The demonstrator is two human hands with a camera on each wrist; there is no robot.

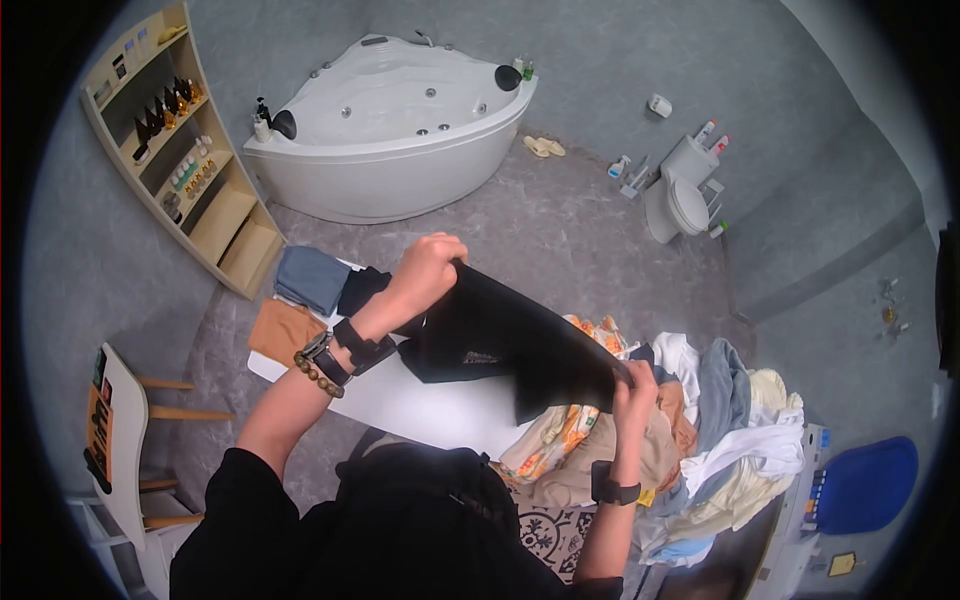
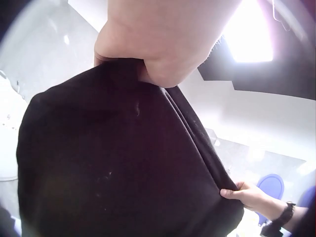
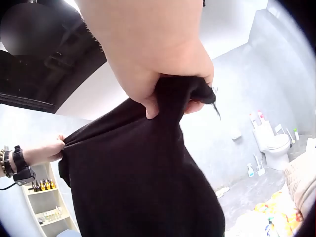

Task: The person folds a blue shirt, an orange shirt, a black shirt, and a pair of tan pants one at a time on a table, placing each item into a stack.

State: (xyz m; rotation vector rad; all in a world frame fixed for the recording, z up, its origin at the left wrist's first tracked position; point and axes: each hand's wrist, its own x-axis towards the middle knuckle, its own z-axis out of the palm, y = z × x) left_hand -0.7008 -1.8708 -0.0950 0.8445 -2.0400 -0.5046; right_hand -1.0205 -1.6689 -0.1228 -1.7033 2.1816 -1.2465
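A black garment (image 1: 500,335) with a small pale print hangs stretched between my two hands, above a white tabletop (image 1: 425,405). My left hand (image 1: 428,270) grips one upper corner, with the fingers curled over the edge. At the other end, my right hand (image 1: 635,393) pinches the opposite corner, lower and close to the clothes pile. In the left wrist view the black cloth (image 2: 113,148) drops as a broad sheet from the left hand. Bunched fabric (image 3: 170,96) shows between the right thumb and fingers in the right wrist view.
Folded blue-grey (image 1: 310,280), orange-brown (image 1: 285,332) and black clothes (image 1: 362,290) lie on the table's left. A heap of loose clothes (image 1: 740,450) covers its right side. Beyond stand a corner bathtub (image 1: 390,180), a wooden shelf (image 1: 235,225) and a toilet (image 1: 685,205).
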